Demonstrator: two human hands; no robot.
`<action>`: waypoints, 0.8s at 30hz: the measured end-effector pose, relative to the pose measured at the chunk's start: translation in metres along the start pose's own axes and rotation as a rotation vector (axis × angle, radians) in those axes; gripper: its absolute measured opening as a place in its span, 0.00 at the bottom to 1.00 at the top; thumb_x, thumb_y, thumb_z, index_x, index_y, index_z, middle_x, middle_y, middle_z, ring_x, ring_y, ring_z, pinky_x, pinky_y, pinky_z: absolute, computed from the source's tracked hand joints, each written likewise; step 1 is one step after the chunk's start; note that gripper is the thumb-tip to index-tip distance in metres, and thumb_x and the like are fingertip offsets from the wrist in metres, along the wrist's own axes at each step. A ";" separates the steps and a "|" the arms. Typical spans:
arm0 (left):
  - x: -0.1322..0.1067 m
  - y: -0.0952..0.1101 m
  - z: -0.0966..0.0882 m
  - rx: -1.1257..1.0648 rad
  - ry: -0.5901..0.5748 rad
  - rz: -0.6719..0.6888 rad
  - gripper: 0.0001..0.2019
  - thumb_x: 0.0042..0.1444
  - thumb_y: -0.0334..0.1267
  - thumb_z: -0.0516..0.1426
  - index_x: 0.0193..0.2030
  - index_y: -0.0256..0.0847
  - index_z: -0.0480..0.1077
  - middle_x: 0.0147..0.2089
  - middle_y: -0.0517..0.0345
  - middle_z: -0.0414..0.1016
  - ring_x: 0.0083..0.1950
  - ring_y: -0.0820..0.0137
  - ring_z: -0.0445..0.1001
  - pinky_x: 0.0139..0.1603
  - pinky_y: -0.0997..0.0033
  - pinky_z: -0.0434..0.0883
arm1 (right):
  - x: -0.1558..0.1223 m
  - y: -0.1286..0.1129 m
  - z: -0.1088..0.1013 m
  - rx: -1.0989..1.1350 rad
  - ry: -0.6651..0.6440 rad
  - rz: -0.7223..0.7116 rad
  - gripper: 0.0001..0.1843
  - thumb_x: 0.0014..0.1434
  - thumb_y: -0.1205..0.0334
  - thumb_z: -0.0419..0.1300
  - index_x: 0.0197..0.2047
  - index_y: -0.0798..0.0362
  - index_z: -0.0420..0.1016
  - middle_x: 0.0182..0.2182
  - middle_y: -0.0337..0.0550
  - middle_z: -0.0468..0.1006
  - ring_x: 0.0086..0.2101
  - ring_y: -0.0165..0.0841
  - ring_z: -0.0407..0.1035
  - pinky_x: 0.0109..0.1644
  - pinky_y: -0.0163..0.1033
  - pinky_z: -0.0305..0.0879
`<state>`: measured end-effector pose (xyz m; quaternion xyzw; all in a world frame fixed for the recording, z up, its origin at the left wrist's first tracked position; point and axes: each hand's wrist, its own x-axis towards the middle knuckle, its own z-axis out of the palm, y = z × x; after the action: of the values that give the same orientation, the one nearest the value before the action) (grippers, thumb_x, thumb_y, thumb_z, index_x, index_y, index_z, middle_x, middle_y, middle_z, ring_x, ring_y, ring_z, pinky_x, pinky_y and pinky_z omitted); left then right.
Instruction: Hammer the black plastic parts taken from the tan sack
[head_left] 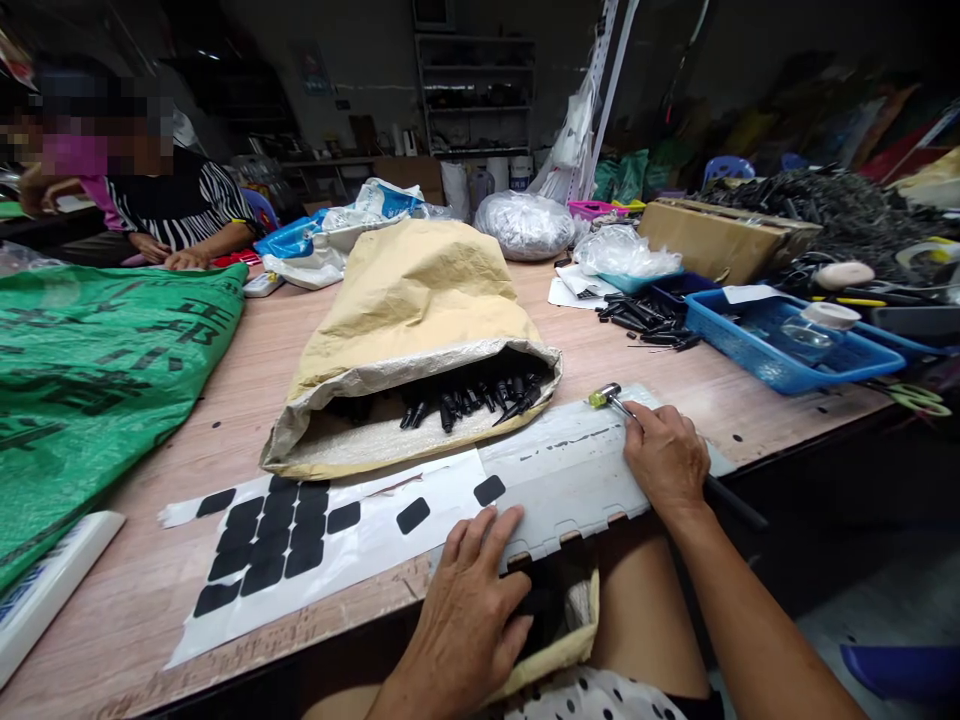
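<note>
My left hand (469, 600) lies with its fingers stretched out over the near edge of a grey board (570, 470) and the table edge. My right hand (664, 458) rests on the board's right end, fingers closed around a thin metal tool (611, 398) with a yellow-green tip that points up and left. Left of the board lies a white backing sheet (352, 545) carrying several black rounded-square pads (274, 535). Behind the board a tan paper sack (409, 310) lies on its side, open toward me, with several black plastic parts (472, 398) spilling at its mouth.
A green woven sack (90, 370) covers the table's left. A blue tray (780, 340) with a jar and loose black parts, plus a cardboard box (720, 235), stand at the right. Another person in a striped top (176, 205) sits at the far left. Bags fill the back.
</note>
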<state>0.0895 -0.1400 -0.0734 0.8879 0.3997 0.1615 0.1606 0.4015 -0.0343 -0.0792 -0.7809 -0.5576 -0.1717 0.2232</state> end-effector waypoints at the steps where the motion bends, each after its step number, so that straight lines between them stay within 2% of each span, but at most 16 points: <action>1: 0.001 0.002 -0.004 -0.026 0.001 0.000 0.09 0.53 0.43 0.68 0.40 0.47 0.77 0.78 0.55 0.51 0.75 0.41 0.52 0.69 0.33 0.56 | 0.000 0.000 0.000 0.001 0.000 -0.002 0.15 0.67 0.62 0.57 0.53 0.47 0.81 0.38 0.46 0.75 0.37 0.35 0.61 0.38 0.41 0.45; 3: 0.006 0.003 -0.016 -0.110 0.034 -0.010 0.13 0.49 0.41 0.70 0.43 0.48 0.78 0.74 0.52 0.60 0.72 0.43 0.57 0.67 0.36 0.60 | 0.000 0.000 0.000 0.003 -0.002 -0.004 0.16 0.66 0.62 0.57 0.54 0.47 0.81 0.38 0.46 0.74 0.37 0.35 0.61 0.37 0.41 0.45; 6: 0.024 -0.012 -0.044 -0.245 0.195 -0.122 0.11 0.58 0.42 0.64 0.48 0.48 0.77 0.56 0.49 0.78 0.60 0.52 0.71 0.60 0.46 0.70 | 0.000 0.001 0.000 0.001 -0.010 -0.003 0.16 0.66 0.62 0.57 0.54 0.47 0.81 0.38 0.47 0.74 0.37 0.36 0.61 0.37 0.41 0.44; 7: 0.033 -0.023 -0.054 -0.271 0.271 -0.207 0.10 0.62 0.43 0.60 0.48 0.47 0.77 0.51 0.49 0.80 0.56 0.55 0.74 0.56 0.49 0.72 | 0.000 0.001 0.000 -0.001 -0.012 -0.002 0.16 0.66 0.62 0.57 0.54 0.47 0.81 0.38 0.47 0.74 0.38 0.36 0.61 0.37 0.41 0.44; 9: 0.054 -0.053 -0.073 -0.287 0.426 -0.452 0.14 0.65 0.47 0.56 0.49 0.44 0.77 0.50 0.49 0.81 0.51 0.58 0.77 0.51 0.56 0.74 | 0.000 0.001 0.001 -0.001 -0.011 -0.003 0.16 0.66 0.62 0.57 0.54 0.47 0.80 0.38 0.47 0.74 0.38 0.36 0.61 0.37 0.41 0.44; 11: 0.074 -0.086 -0.087 -0.199 0.482 -0.686 0.15 0.66 0.47 0.54 0.48 0.42 0.77 0.49 0.50 0.82 0.48 0.61 0.79 0.49 0.62 0.73 | 0.000 0.001 0.001 0.002 -0.008 -0.003 0.16 0.66 0.62 0.57 0.54 0.47 0.80 0.38 0.47 0.74 0.38 0.36 0.61 0.38 0.41 0.44; 13: 0.091 -0.116 -0.095 -0.084 0.457 -0.818 0.15 0.65 0.44 0.53 0.47 0.41 0.78 0.47 0.51 0.83 0.48 0.61 0.79 0.49 0.65 0.72 | 0.000 0.001 0.001 0.006 -0.009 -0.001 0.16 0.66 0.62 0.57 0.54 0.47 0.81 0.38 0.47 0.74 0.38 0.36 0.61 0.38 0.41 0.44; 16: 0.108 -0.143 -0.096 -0.026 0.395 -0.882 0.13 0.62 0.43 0.56 0.40 0.39 0.79 0.39 0.48 0.83 0.44 0.57 0.79 0.44 0.64 0.70 | 0.000 0.000 0.000 0.008 -0.010 0.001 0.16 0.66 0.62 0.57 0.53 0.47 0.81 0.39 0.46 0.74 0.38 0.36 0.61 0.37 0.41 0.45; 18: 0.113 -0.149 -0.093 -0.003 0.357 -0.894 0.12 0.59 0.45 0.58 0.36 0.40 0.79 0.36 0.48 0.83 0.43 0.56 0.79 0.41 0.64 0.69 | 0.000 0.000 0.000 0.009 -0.006 -0.001 0.16 0.66 0.61 0.57 0.54 0.46 0.80 0.39 0.46 0.75 0.38 0.36 0.61 0.37 0.41 0.45; 20: 0.113 -0.151 -0.091 0.014 0.331 -0.889 0.12 0.57 0.46 0.60 0.37 0.40 0.80 0.37 0.48 0.83 0.43 0.56 0.79 0.39 0.65 0.68 | 0.000 0.000 -0.001 0.010 -0.005 -0.002 0.16 0.67 0.62 0.57 0.54 0.46 0.80 0.39 0.46 0.75 0.38 0.35 0.61 0.37 0.41 0.45; 24: 0.101 -0.149 -0.093 0.030 0.307 -0.866 0.11 0.56 0.44 0.60 0.40 0.40 0.80 0.40 0.47 0.83 0.44 0.55 0.78 0.39 0.64 0.67 | 0.000 -0.001 -0.001 0.006 -0.006 0.000 0.16 0.66 0.62 0.57 0.53 0.47 0.81 0.38 0.46 0.75 0.38 0.36 0.61 0.37 0.41 0.44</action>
<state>0.0164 0.0450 -0.0358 0.6070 0.7555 0.2034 0.1395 0.4007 -0.0344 -0.0783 -0.7808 -0.5587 -0.1677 0.2238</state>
